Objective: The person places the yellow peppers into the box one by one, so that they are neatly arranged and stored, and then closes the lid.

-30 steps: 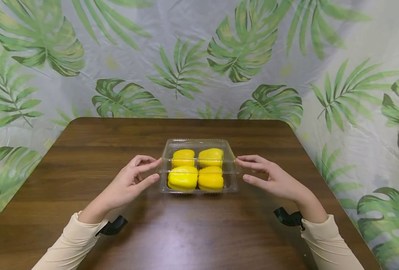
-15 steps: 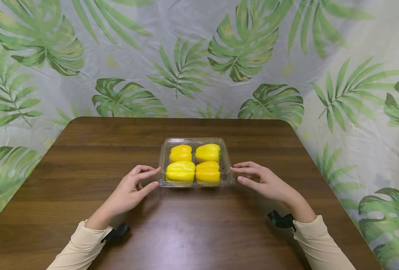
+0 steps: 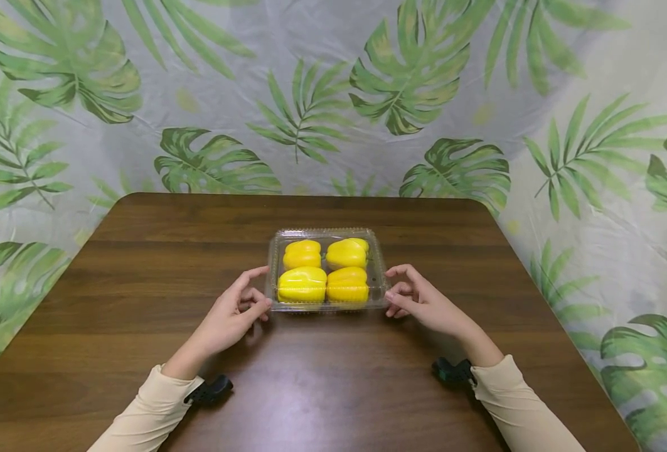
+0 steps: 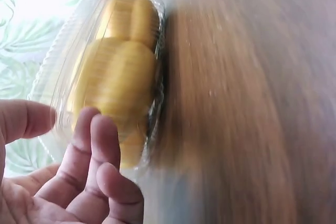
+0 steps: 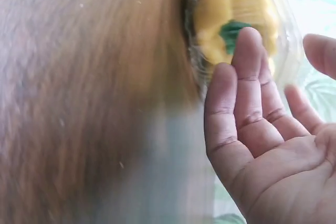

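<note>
A clear plastic clamshell container (image 3: 333,307) sits on the table with its lid down. Inside lie several yellow bell peppers (image 3: 302,285) in two rows. At the container's left side is my left hand (image 3: 226,320), its thumb by the front corner and its index finger extended along the side. My right hand (image 3: 432,307) is at the opposite side, fingers loosely bent near the wall and thumb close to the front corner. Both wrist views show relaxed fingers beside the container; the right one also shows a pepper's green stem (image 5: 231,35). Exact contact is hard to tell.
The container stands on a brown wooden table (image 3: 322,376) with rounded far corners. Behind and to the right hangs a pale cloth (image 3: 322,94) with green leaf prints. A black wrist device (image 3: 211,390) is strapped at each cuff.
The raised lid has come down over the peppers. Both hands have lowered along the container's sides, and their thumbs have moved to its front corners.
</note>
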Action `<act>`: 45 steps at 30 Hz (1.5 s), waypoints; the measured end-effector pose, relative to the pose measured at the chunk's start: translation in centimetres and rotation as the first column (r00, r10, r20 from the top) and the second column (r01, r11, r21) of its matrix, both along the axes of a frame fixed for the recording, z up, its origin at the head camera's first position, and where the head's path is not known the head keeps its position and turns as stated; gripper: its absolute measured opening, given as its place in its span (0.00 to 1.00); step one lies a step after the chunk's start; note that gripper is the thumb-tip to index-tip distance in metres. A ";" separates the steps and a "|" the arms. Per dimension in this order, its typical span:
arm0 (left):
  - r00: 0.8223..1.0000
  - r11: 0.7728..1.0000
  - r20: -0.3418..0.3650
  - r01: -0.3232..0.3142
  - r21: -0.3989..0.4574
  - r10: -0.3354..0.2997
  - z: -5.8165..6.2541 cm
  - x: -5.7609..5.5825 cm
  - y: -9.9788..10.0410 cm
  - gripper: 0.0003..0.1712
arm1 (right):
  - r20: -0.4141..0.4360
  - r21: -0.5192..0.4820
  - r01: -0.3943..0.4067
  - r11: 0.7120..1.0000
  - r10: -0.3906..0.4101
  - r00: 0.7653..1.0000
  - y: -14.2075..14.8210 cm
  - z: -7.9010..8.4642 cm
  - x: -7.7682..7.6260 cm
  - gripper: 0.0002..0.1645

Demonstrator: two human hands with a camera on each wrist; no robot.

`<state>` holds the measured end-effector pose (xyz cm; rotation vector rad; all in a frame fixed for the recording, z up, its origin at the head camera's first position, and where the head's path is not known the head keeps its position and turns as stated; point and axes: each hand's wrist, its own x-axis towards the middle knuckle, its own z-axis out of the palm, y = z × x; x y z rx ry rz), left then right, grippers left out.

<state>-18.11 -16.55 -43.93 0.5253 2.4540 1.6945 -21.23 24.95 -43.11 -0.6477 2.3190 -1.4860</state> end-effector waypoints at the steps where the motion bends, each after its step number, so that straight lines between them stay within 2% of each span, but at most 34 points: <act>1: 1.000 1.000 0.023 0.014 0.012 -0.014 0.0 0.0 0.1 0.38 | 0.011 -0.013 -0.008 1.000 0.008 1.000 -0.1 -0.1 -0.1 0.32; 3: 0.997 0.999 0.075 0.029 0.030 -0.031 -0.1 0.0 0.3 0.43 | 0.029 -0.032 -0.031 0.999 0.032 0.999 -0.3 -0.3 -0.2 0.40; 6: 0.987 0.997 0.155 0.040 0.059 -0.049 -0.1 -0.1 0.8 0.45 | 0.055 -0.061 -0.078 0.995 0.081 0.995 -0.5 -0.4 -0.2 0.46; 11: 0.971 0.995 0.233 0.026 0.092 -0.047 -0.1 0.0 1.6 0.44 | 0.100 -0.122 -0.121 0.985 0.134 0.986 -0.5 -0.6 -0.4 0.47; 16: 0.970 0.994 0.244 -0.003 0.113 -0.024 -0.1 0.1 2.2 0.44 | 0.106 -0.150 -0.130 0.980 0.147 0.983 -0.5 -0.8 -0.2 0.46; 27: 0.968 0.977 0.247 -0.025 0.210 -0.029 -0.5 0.2 2.7 0.46 | 0.143 -0.176 -0.105 0.979 0.131 0.981 -0.3 -0.8 0.3 0.45; 39: 0.964 0.979 0.267 -0.048 0.200 -0.007 -0.5 0.2 2.8 0.46 | 0.145 -0.206 -0.089 0.975 0.121 0.982 -0.1 -0.9 0.5 0.46; 45: 0.954 0.977 0.297 -0.090 0.193 0.029 -0.5 0.3 2.2 0.46 | 0.137 -0.177 -0.075 0.981 0.100 0.985 -1.0 -0.9 0.0 0.46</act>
